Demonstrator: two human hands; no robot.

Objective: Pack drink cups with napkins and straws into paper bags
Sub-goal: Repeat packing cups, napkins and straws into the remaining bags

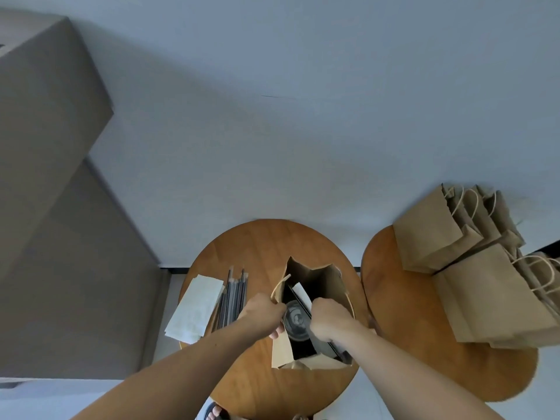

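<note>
**A:** Head view first: where are your hands? Both are at the mouth of the open brown paper bag (315,286) standing on the round wooden table (260,241). Your left hand (262,310) is pinched closed on the bag's near-left rim, beside its twisted paper handle. Your right hand (328,319) is curled at the right rim; whether it grips the rim or something inside, I cannot tell.

**B:** And the drink?

**A:** Between your hands, down in the bag, sits a clear plastic cup with a domed lid (295,321). A white folded napkin (301,294) and a thin dark straw (298,301) lean just beyond it, past your knuckles.

**B:** Spare stock?

**A:** Left of your left hand lie a stack of white paper napkins (197,307) and a row of dark wrapped straws (231,298). Well right of your right hand, flat brown handled bags (481,268) are piled on a second wooden table (403,313).

**B:** How will it handle?

**A:** I judge the bag thin and creasable, likely bottom-heavy with the cup. Take both twisted handles together, lift straight, and keep the cup upright; the lid may leak.
</note>
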